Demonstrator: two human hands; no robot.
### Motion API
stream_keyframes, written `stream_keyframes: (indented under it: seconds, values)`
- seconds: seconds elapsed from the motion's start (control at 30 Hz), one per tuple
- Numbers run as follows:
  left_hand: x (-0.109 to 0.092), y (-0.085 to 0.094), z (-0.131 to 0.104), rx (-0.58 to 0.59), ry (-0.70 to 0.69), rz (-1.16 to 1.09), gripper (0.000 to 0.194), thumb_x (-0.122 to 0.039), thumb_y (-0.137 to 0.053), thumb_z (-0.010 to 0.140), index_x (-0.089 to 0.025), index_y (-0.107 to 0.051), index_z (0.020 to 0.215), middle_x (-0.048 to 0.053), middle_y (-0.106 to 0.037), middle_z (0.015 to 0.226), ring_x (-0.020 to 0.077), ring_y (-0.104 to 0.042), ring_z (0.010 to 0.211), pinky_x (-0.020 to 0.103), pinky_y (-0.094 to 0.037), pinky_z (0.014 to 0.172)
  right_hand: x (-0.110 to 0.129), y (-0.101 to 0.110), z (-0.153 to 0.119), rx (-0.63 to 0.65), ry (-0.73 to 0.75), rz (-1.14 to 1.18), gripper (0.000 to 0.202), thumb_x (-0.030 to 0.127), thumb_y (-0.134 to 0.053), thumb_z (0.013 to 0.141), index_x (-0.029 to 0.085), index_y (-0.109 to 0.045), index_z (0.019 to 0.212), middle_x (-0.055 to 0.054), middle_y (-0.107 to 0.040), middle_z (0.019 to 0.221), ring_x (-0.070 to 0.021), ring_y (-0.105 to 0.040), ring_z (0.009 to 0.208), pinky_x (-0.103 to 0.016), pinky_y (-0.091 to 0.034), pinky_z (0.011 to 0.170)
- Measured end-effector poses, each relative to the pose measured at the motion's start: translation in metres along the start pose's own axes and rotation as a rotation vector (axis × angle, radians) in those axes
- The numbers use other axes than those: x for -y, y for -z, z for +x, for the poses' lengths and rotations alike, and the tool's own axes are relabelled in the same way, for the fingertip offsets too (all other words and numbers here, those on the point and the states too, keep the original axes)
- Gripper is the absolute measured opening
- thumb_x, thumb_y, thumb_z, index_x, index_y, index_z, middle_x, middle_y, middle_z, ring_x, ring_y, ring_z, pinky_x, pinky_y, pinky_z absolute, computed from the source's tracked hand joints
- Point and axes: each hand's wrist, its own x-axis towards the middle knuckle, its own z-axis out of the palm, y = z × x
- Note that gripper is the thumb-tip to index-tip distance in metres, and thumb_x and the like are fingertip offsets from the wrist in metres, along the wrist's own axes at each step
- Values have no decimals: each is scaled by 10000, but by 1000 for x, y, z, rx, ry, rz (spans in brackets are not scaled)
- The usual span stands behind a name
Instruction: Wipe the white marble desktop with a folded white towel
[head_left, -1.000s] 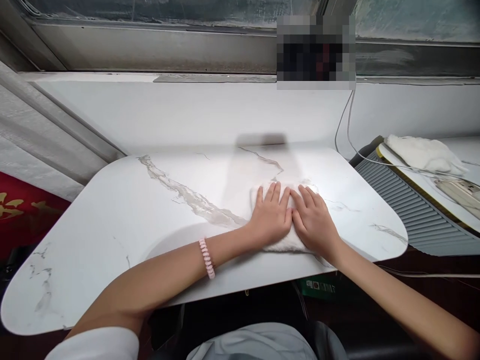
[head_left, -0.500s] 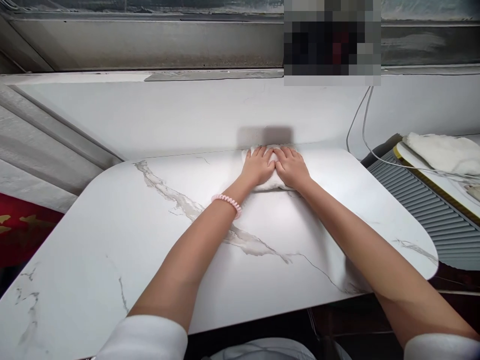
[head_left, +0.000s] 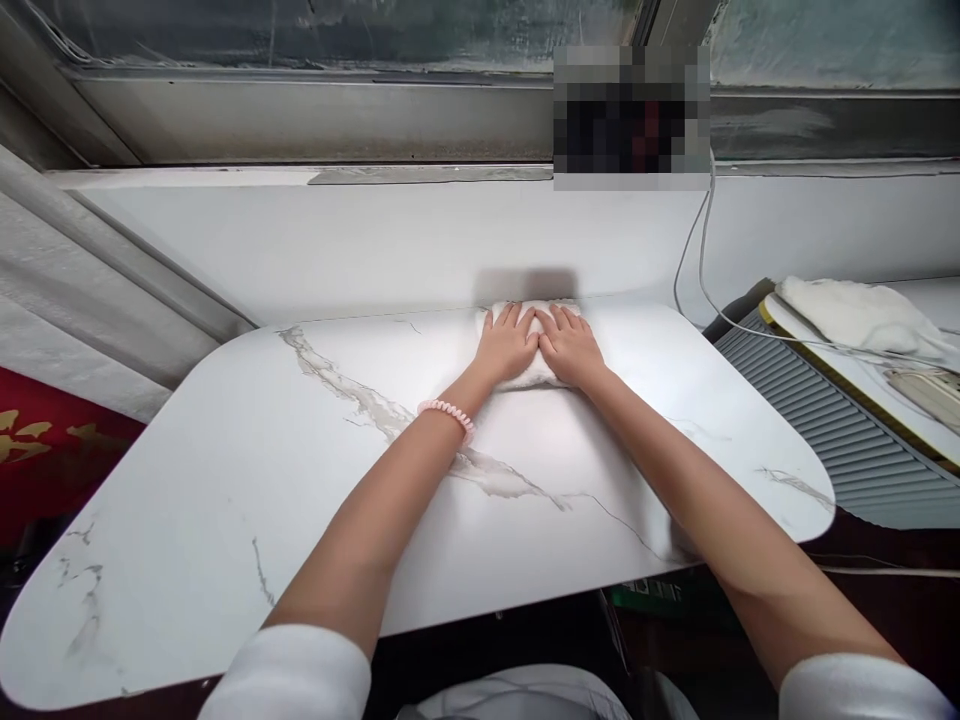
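A folded white cloth (head_left: 534, 378) lies on the white marble-patterned table (head_left: 337, 540), close to its back edge by the wall. My left hand (head_left: 506, 345) presses flat on the cloth's left half, fingers spread and pointing to the wall. Beside it my right hand (head_left: 571, 345) rests flat on the right half, also with its fingers stretched out. The two thumbs meet or nearly meet in the middle. Around my left wrist is a pink coiled band (head_left: 448, 412). The palms hide much of the cloth.
On the right, another white cloth (head_left: 855, 315) lies on a stand with ribbed grey sides (head_left: 810, 420). White cables (head_left: 703, 250) hang down the wall to it. A grey curtain (head_left: 82, 290) and red fabric (head_left: 52, 460) are at left. Behind is a window ledge (head_left: 420, 175).
My view has tilted up and shifted a little, so more of the window and the table's left end shows. Both hands stay flat on the cloth at about the same place.
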Motion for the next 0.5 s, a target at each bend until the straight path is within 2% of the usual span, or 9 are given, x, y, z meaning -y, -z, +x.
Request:
stream_keyframes:
  seconds: [0.13, 0.3, 0.5]
  values:
    - [-8, 7, -41, 50, 0, 14, 550, -314, -257, 1040, -115, -299, 1551, 152, -236, 1646, 255, -181, 1529, 502, -134, 1235, 21, 9, -39, 32, -8, -36, 562, 276, -254, 1001, 121, -384, 1526, -159, -349, 1603, -304, -307, 1479, -494, -256, 1177]
    - [-17, 14, -120, 69, -30, 47, 546, -297, -264, 1031, -120, -315, 1545, 153, -259, 1636, 264, -206, 1523, 521, -177, 1226, 58, 17, -110, 32, 16, -60, 568, 270, -262, 998, 100, -388, 1526, -191, -355, 1593, -342, -315, 1474, -533, -273, 1171]
    - [-17, 14, -218, -47, -102, 125, 543, -271, -262, 1017, -82, -388, 1510, 191, -334, 1597, 310, -254, 1505, 561, -235, 1206, 100, 21, -188, 29, 169, -86, 604, 303, -358, 979, 62, -377, 1533, -256, -358, 1569, -424, -305, 1463, -598, -286, 1157]
